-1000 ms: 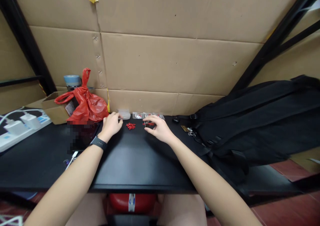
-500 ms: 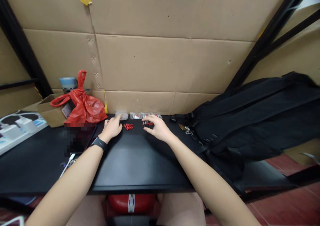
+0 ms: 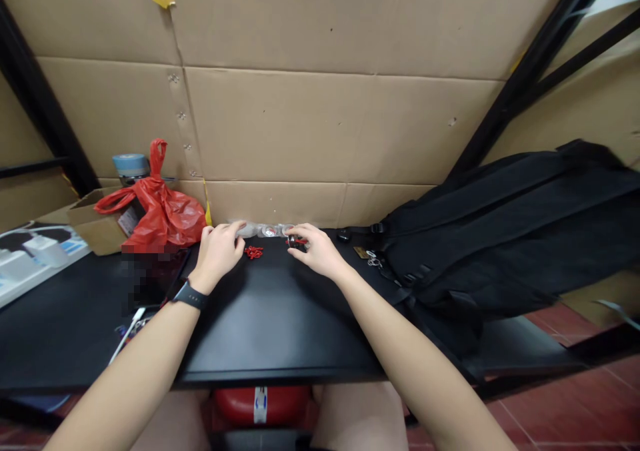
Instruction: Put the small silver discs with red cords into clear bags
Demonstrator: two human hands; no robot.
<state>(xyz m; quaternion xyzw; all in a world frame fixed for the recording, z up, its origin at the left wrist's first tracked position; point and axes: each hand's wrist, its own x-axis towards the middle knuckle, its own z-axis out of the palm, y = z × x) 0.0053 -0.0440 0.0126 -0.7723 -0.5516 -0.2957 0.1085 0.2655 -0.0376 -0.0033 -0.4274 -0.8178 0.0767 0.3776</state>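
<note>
My left hand [image 3: 219,251], with a dark watch on the wrist, has its bent fingers around the near side of a clear plastic bag [image 3: 248,230] at the back of the table. Its thumb stays low and the index fingertip lies on the bag. My right hand [image 3: 320,252] pinches a small round black piece with a shiny rim [image 3: 293,241]; something red shows beside it, partly hidden by the fingers. Between the hands lies a small heap of red cords [image 3: 253,252]. Small clear packets [image 3: 271,230] with round contents line the back edge, partly covered by my right hand.
A red plastic bag [image 3: 167,211] and an open cardboard box [image 3: 95,221] stand at left, beside a white power strip [image 3: 45,264]. A black backpack [image 3: 500,238] fills the right side, with keys [image 3: 373,259] near it. Cardboard [image 3: 280,124] walls the back.
My left hand has turned and closed in on the clear plastic bag, which has shifted slightly toward the packets. My right hand still holds the black piece in nearly the same place.
</note>
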